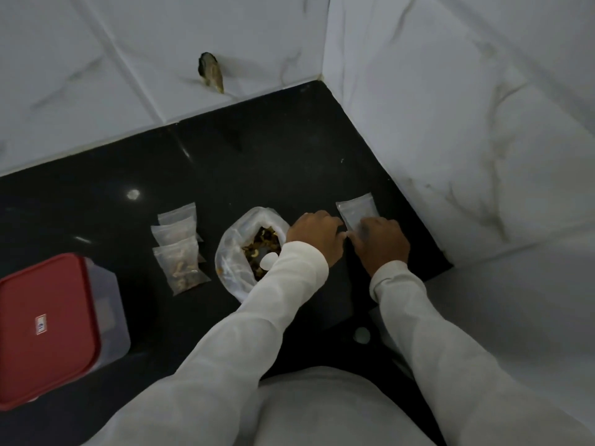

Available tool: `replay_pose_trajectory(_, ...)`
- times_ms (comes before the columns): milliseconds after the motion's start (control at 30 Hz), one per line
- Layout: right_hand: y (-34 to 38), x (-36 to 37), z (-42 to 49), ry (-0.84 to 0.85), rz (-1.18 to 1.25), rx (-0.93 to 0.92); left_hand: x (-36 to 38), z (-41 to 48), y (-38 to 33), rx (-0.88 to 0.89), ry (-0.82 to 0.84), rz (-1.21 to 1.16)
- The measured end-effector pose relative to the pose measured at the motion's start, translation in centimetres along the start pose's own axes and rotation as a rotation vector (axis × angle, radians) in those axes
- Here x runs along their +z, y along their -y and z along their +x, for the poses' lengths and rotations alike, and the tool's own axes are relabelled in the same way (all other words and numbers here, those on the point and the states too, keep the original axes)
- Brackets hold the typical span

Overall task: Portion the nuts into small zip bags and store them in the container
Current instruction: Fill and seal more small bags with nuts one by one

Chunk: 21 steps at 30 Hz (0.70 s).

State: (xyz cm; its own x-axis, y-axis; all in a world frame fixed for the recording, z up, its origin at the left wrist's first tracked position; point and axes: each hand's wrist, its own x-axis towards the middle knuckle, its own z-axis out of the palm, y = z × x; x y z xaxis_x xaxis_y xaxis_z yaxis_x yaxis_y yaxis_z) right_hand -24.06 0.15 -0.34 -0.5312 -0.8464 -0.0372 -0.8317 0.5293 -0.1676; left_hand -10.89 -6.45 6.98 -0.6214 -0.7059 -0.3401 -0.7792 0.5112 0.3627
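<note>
Black counter (289, 162) | empty zip bags (356, 210) lie right, beside the tiled wall (450, 140) | left hand (317, 235) and right hand (381, 243) meet at their near edge, fingers bent down; whether they pinch it I cannot tell | open nut bag (235, 252) centre | filled bags (180, 252) left | red-lidded container (48, 326) near left

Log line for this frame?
left hand, right hand: at empty bag, grip unclear | filled bags: left of nut bag | container: lidded

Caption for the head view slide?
Left hand and right hand on an empty zip bag beside the open nut bag; filled bags, closed container at left.
</note>
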Motion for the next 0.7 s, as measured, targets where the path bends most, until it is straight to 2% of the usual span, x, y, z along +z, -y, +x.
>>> replay_pose_trajectory(133,0.0,0.2,0.3,0.041,-0.025,-0.021,0.3,0.7,-1.1,-0.080,-0.013,-0.127)
replay_pose_trajectory(200,-0.2,0.1,0.5,0.064,0.024,-0.015,0.5,1.0,-1.9,-0.158,-0.044,-0.410)
replay_pose_trajectory(300,-0.4,-0.2,0.5,0.066,0.117,0.022,0.8,1.1,-3.3,-0.326,-0.120,-0.976)
replay_pose_trajectory(400,-0.7,-0.3,0.7,0.058,0.220,0.056,1.5,1.5,-4.6,-0.531,-0.158,-1.312)
replay_pose_trajectory(567,-1.2,0.0,1.2,0.079,0.348,0.115,3.2,3.3,-5.2,-0.689,-0.135,-1.378)
replay_pose_trajectory(700,-1.8,-0.9,0.7,-0.042,0.540,0.150,4.1,4.1,-5.4,-0.720,-0.163,-1.323)
